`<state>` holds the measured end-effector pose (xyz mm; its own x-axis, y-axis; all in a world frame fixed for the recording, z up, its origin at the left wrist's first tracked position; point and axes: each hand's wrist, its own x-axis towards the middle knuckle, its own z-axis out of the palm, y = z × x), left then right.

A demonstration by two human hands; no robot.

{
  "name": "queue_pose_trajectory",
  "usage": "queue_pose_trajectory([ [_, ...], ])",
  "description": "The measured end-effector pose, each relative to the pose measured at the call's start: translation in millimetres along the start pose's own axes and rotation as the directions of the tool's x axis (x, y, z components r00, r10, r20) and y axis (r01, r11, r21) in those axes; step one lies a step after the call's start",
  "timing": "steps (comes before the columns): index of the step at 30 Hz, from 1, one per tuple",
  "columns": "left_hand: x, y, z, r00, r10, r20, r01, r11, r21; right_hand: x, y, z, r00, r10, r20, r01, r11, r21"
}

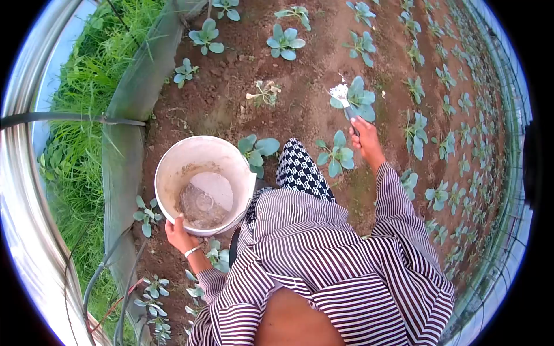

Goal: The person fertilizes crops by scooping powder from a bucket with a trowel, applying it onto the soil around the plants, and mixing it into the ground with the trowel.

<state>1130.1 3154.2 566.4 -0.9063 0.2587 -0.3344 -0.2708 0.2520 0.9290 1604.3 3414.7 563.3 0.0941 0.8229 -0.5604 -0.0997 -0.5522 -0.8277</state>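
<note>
My left hand (180, 236), with a pale bangle at the wrist, grips the near-left rim of a white bucket (167, 173). Inside the bucket, pale material (213, 187) lies on one part of the bottom and a brownish-grey patch covers the rest. Out to the right, my right hand (367, 139) is closed around the dark handle of a spoon (350, 112). White granular stuff (339, 92) is heaped on its tip, hiding the bowl's shape. The spoon is over or beside the leaves of a young cabbage-like plant (361, 97); whether it touches them I cannot tell.
Rows of similar seedlings (285, 41) grow in brown soil (231, 81). A wilted plant (265, 93) stands ahead. One seedling (336, 154) is close to my patterned-cloth leg (301, 173). Green netting (124, 150), a black pipe (69, 117) and tall grass (75, 155) border the left.
</note>
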Motion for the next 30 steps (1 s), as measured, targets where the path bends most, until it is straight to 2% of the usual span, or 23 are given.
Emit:
queue_pose_trajectory([
  [2, -8.8, 20.7, 18.2, 0.998, 0.056, 0.04, -0.059, 0.995, 0.085, 2.3, -6.3, -3.8, 0.999, -0.032, -0.006, 0.031, 0.997, -0.071],
  [3, 3.2, 13.7, 17.8, 0.989, 0.127, 0.071, -0.137, 0.978, 0.157, 15.0, 6.7, -17.7, 0.992, -0.094, 0.084, 0.101, 0.991, -0.088],
  [4, 13.7, 10.7, 19.6, 0.983, 0.162, 0.083, -0.174, 0.971, 0.163, 7.2, -1.3, -8.2, 0.994, -0.1, 0.03, 0.101, 0.995, -0.026],
  [5, 16.2, 16.7, 30.3, 0.979, 0.197, 0.054, -0.204, 0.96, 0.191, 34.1, 20.3, -11.8, 0.979, -0.174, -0.107, 0.173, 0.985, -0.027],
  [6, 15.6, 24.4, 42.0, 0.971, 0.236, 0.028, -0.237, 0.946, 0.22, 37.5, 13.6, -18.6, 0.993, -0.108, 0.049, 0.11, 0.993, -0.041],
  [7, 25.5, 15.4, 44.1, 0.965, 0.26, 0.027, -0.26, 0.943, 0.209, 48.3, 17.2, -23.6, 0.995, -0.054, 0.082, 0.056, 0.998, -0.022],
  [8, 16.6, 30.8, 59.4, 0.974, 0.221, -0.052, -0.197, 0.937, 0.288, 63.6, 14.0, -24.3, 0.997, 0.066, 0.043, -0.068, 0.997, 0.038],
  [9, 16.7, 32.7, 66.1, 0.964, 0.24, -0.114, -0.192, 0.925, 0.327, 77.3, 8.9, -24.6, 0.994, 0.08, 0.071, -0.088, 0.989, 0.123],
  [12, -5.3, 54.2, 100.7, 0.947, 0.24, -0.213, -0.172, 0.94, 0.296, 135.9, -12.2, -17.0, 0.969, 0.22, 0.109, -0.233, 0.964, 0.128],
  [14, -19.0, 58.1, 127.5, 0.919, 0.27, -0.286, -0.172, 0.93, 0.326, 184.7, -34.2, -14.9, 0.955, 0.217, 0.202, -0.247, 0.959, 0.138],
  [18, -51.9, 49.6, 161.8, 0.86, 0.276, -0.429, -0.176, 0.95, 0.257, 269.7, -88.0, -16.6, 0.894, 0.222, 0.388, -0.242, 0.97, 0.002],
  [19, -66.0, 52.2, 168.8, 0.832, 0.27, -0.484, -0.106, 0.934, 0.34, 282.0, -110.5, -9.9, 0.875, 0.254, 0.413, -0.257, 0.965, -0.049],
  [20, -85.6, 64.5, 180.2, 0.805, 0.276, -0.525, -0.08, 0.927, 0.366, 289.2, -131.3, -5.0, 0.853, 0.293, 0.433, -0.274, 0.956, -0.107],
  [22, -115.9, 81.5, 194.8, 0.763, 0.276, -0.585, -0.092, 0.941, 0.325, 310.0, -159.9, 6.2, 0.79, 0.283, 0.543, -0.202, 0.958, -0.205],
  [24, -130.1, 83.9, 199.0, 0.761, 0.262, -0.593, -0.136, 0.959, 0.249, 313.7, -190.0, 29.0, 0.713, 0.287, 0.64, -0.133, 0.951, -0.278],
  [26, -143.5, 88.1, 201.1, 0.774, 0.241, -0.586, -0.15, 0.968, 0.199, 298.7, -221.7, 58.7, 0.632, 0.265, 0.728, 0.003, 0.939, -0.345],
  [28, -150.2, 80.6, 201.7, 0.809, 0.255, -0.53, -0.206, 0.967, 0.151, 280.7, -240.6, 89.2, 0.501, 0.26, 0.826, 0.129, 0.921, -0.368],
  [30, -154.8, 76.9, 201.4, 0.808, 0.258, -0.529, -0.136, 0.956, 0.258, 254.0, -246.8, 120.8, 0.364, 0.287, 0.886, 0.17, 0.915, -0.367],
])
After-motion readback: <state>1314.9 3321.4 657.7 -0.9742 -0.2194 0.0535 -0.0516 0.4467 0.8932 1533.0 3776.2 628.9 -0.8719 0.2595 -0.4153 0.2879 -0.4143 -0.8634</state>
